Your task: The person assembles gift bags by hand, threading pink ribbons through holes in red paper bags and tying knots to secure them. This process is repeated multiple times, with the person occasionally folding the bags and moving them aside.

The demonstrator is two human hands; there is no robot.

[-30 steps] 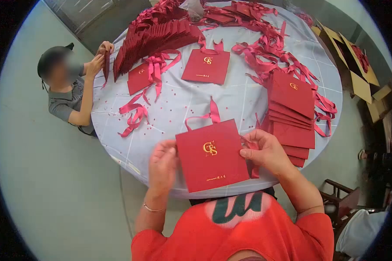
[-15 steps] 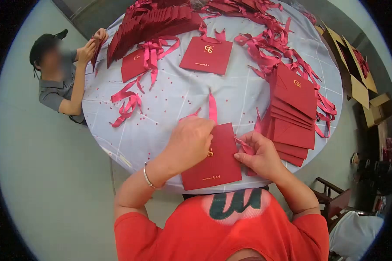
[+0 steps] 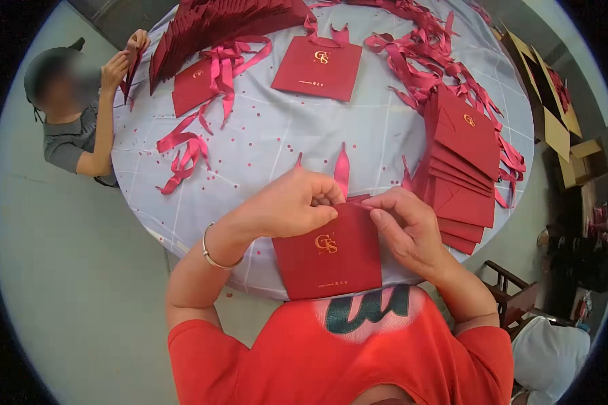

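Observation:
A red paper bag (image 3: 324, 263) with a gold monogram lies at the table's near edge, close to my body. My left hand (image 3: 294, 202) is closed at the bag's top edge, its thumb over the front; the curled fingers are partly hidden. At the top right corner, my right hand (image 3: 409, 226) pinches the thin end of a pink ribbon (image 3: 361, 205) between thumb and index finger, against the bag's upper edge. Beyond the bag, a pink ribbon strip (image 3: 342, 172) stands out with its pointed tip away from me.
Stacked red bags (image 3: 461, 175) lie at right, beside tangled pink ribbons (image 3: 446, 74). A finished-looking bag with ribbon handles (image 3: 317, 71) lies ahead. Many bags (image 3: 216, 34) line the far left. A co-worker (image 3: 71, 115) holds a bag at left. Open cardboard boxes (image 3: 581, 165) stand at right.
My left hand has moved from the bag's monogram up to its top edge, uncovering the gold letters. My right hand has brought the ribbon end to the top right corner. The view has shifted slightly.

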